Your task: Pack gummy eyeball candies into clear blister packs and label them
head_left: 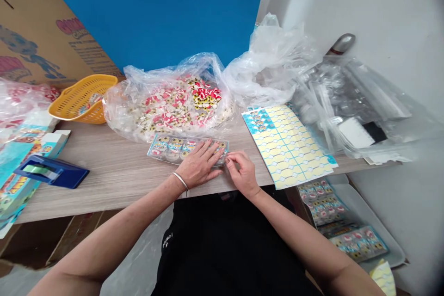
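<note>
A flat clear pack of small round candies with printed blue labels lies on the table in front of me. My left hand rests palm down across its right half, fingers stretched out and covering part of it. At the pack's right end, my right hand is closed, with thumb and forefinger pinched together at the pack's edge. Just behind the pack, a large clear plastic bag lies open, full of loose red, white and yellow-green candies.
To the right are a sheet of yellow labels and piled clear plastic bags. A blue tape dispenser and a yellow basket stand at left. Below the table's right edge, a grey bin holds similar packs.
</note>
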Action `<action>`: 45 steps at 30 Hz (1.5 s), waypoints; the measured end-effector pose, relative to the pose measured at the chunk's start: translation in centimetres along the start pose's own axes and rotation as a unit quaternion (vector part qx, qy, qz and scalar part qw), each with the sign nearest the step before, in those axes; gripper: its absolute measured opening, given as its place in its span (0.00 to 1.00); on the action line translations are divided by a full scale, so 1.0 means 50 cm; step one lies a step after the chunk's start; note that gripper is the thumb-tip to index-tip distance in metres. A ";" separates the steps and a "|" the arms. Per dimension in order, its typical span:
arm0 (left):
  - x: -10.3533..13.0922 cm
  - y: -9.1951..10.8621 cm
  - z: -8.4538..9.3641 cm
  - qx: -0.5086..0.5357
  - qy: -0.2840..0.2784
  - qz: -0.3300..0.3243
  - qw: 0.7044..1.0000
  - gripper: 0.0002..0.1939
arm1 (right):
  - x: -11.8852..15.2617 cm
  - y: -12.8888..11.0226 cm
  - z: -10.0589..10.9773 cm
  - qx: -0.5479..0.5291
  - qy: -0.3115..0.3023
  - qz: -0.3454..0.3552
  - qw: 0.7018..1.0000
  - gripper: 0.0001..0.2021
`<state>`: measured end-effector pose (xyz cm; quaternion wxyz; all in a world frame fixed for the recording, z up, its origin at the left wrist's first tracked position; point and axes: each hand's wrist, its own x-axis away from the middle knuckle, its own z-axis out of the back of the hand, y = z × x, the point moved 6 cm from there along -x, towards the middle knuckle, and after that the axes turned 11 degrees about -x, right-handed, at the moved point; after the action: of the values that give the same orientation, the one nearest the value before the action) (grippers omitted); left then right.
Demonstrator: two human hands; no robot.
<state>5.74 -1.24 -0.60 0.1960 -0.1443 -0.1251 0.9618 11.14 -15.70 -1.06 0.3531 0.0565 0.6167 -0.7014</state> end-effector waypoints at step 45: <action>-0.004 0.011 0.012 0.030 -0.025 0.039 0.998 0.30 | 0.041 0.054 -0.030 0.219 -0.145 0.136 0.955 0.13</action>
<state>5.53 -1.94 -0.17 0.1591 -0.1186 -0.0949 0.9755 10.64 -15.20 -4.69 0.5095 0.1134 0.3770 -0.7651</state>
